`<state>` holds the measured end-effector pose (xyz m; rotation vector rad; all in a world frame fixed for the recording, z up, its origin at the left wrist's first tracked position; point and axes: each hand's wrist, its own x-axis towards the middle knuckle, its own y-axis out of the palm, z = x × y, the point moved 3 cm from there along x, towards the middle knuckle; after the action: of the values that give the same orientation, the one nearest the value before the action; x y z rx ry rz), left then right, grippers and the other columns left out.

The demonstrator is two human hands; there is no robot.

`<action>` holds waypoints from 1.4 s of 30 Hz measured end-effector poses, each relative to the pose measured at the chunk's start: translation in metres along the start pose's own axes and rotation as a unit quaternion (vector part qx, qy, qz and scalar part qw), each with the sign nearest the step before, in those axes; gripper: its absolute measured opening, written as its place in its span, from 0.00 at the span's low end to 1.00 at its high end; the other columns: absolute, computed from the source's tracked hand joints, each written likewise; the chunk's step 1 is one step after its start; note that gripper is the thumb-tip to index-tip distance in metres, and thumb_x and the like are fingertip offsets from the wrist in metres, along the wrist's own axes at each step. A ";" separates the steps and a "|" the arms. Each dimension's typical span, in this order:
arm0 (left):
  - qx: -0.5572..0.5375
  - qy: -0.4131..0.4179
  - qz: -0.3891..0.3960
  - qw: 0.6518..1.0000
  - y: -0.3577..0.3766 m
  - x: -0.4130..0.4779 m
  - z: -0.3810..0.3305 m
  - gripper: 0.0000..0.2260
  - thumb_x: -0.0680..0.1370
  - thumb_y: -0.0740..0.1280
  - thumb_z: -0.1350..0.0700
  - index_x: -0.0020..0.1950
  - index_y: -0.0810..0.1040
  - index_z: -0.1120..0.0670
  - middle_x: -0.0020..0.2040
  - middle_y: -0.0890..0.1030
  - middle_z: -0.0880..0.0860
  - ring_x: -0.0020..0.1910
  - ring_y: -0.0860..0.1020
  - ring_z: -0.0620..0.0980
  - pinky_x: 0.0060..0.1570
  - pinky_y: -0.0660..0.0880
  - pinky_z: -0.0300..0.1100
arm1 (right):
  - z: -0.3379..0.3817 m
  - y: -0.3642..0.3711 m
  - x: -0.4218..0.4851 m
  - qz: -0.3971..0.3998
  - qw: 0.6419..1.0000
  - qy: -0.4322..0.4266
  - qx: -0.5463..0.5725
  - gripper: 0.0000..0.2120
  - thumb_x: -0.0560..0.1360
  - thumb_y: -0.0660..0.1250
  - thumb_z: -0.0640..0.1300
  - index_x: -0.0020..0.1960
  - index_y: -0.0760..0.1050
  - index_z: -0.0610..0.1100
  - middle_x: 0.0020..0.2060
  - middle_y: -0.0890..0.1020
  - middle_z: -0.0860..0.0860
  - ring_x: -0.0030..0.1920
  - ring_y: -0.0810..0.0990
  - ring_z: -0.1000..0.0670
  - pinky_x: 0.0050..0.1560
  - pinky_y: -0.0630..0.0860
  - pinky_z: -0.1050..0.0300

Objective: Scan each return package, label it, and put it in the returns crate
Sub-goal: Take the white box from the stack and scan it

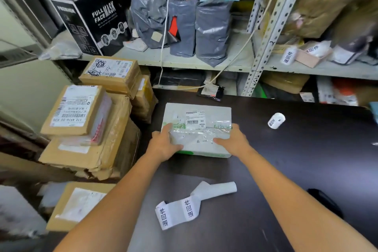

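A white taped package [197,121] with a barcode label lies flat on the dark table [306,159]. My left hand [163,143] grips its near left corner, thumb on top. My right hand [233,139] grips its near right corner the same way. A strip of printed return labels [178,208] curls on the table between my forearms. A small label roll [276,120] lies to the right of the package. A black object [323,198] sits at the table's right, partly hidden by my right forearm.
Stacked cardboard parcels [81,121] stand left of the table, with another brown parcel [79,204] lower down. Metal shelves [204,61] behind hold grey mailer bags [210,31], a black mask box [92,16] and more label rolls [288,55].
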<state>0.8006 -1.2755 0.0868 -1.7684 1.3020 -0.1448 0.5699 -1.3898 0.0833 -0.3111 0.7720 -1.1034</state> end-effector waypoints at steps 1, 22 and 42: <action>0.003 0.008 -0.005 1.000 0.003 -0.011 -0.006 0.39 0.71 0.75 0.47 0.76 0.58 0.45 0.68 0.64 0.59 0.63 0.72 0.61 0.67 0.69 0.49 | -0.004 -0.009 -0.009 -0.001 1.000 -0.007 -0.006 0.33 0.69 0.77 0.53 0.66 0.64 0.46 0.61 0.77 0.48 0.62 0.75 0.43 0.61 0.74 0.47; 0.035 0.019 0.038 0.998 0.180 -0.240 -0.055 0.36 0.72 0.73 0.43 0.75 0.59 0.39 0.59 0.67 0.56 0.49 0.73 0.54 0.54 0.70 0.42 | -0.205 -0.121 -0.196 0.052 0.993 0.026 -0.099 0.38 0.69 0.76 0.56 0.67 0.60 0.42 0.60 0.75 0.45 0.57 0.75 0.44 0.55 0.75 0.50; 0.035 0.018 0.023 0.999 0.185 -0.155 -0.042 0.34 0.72 0.73 0.44 0.74 0.60 0.36 0.59 0.66 0.54 0.50 0.75 0.53 0.56 0.72 0.43 | -0.205 -0.088 -0.130 0.051 0.995 0.065 -0.051 0.36 0.72 0.74 0.52 0.72 0.60 0.43 0.59 0.74 0.49 0.55 0.74 0.47 0.55 0.75 0.52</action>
<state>0.5790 -1.1814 0.0404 -1.6826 1.3454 -0.1946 0.3380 -1.2848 0.0424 -0.2840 0.9517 -0.9964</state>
